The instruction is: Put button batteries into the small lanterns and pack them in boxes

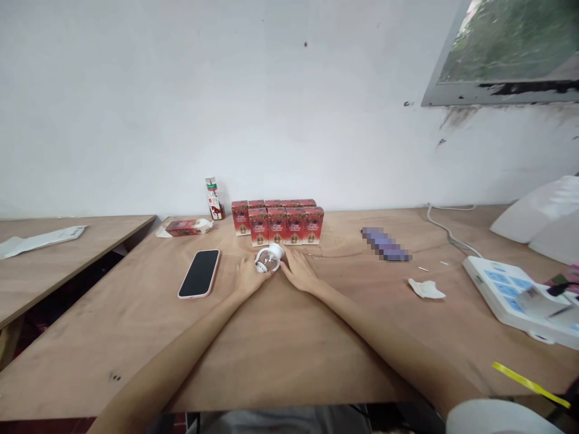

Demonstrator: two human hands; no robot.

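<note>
Between my two hands, low at the tabletop, is a small clear round ornament (268, 260) with a white collar and white trim. It is tilted, its white end pointing up and right. My left hand (248, 277) has its thumb and fingers about the clear part. On the other side my right hand (299, 271) rests low, thumb and fingertips against the white end. Just behind the ornament stand several red printed boxes (286, 226) in two rows, upright and close together.
A phone (199, 274) lies left of my hands. Further back are an opened red box (183, 227) and a small printed pack (214, 199) against the wall. To the right are a blurred purple item (386, 244), a paper scrap (426, 289), a power strip (515, 295) and a yellow strip (530, 384).
</note>
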